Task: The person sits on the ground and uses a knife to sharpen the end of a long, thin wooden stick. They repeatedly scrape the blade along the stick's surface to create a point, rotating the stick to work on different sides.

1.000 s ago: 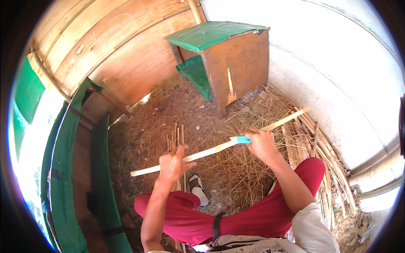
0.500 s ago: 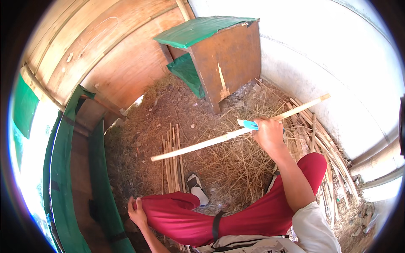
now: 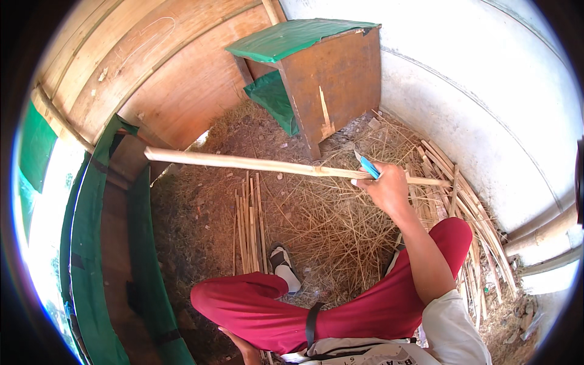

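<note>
A long, pale strip of wood (image 3: 243, 161) is held in the air in front of the person, above the floor, reaching far out to the left and a short way past the hand on the right. The right hand (image 3: 389, 184) grips it near its right end, fingers closed around it. The same hand also holds a blue knife (image 3: 370, 168), its blade pointing up and away from the person, at a slant across the strip. The left hand (image 3: 235, 340) shows only in part at the lower edge, beside and partly under the left thigh; its fingers are hidden, so whether they are open or closed cannot be told.

Below the strip, loose straw (image 3: 328, 225) covers the ground between the person's feet and beyond. A small row of thin sticks (image 3: 253, 237) lies to the left of the left shoe (image 3: 281, 258), and a larger heap of sticks (image 3: 473, 210) lies to the right, beside the right knee. The person sits low with knees spread, in dark red trousers (image 3: 261, 301).

Farther out, a brown wooden cabinet (image 3: 340, 79) with a green cover on top stands in the corner, between a plywood wall (image 3: 201, 73) and a white wall (image 3: 462, 67). A green-covered bench (image 3: 88, 243) runs along the left side.
</note>
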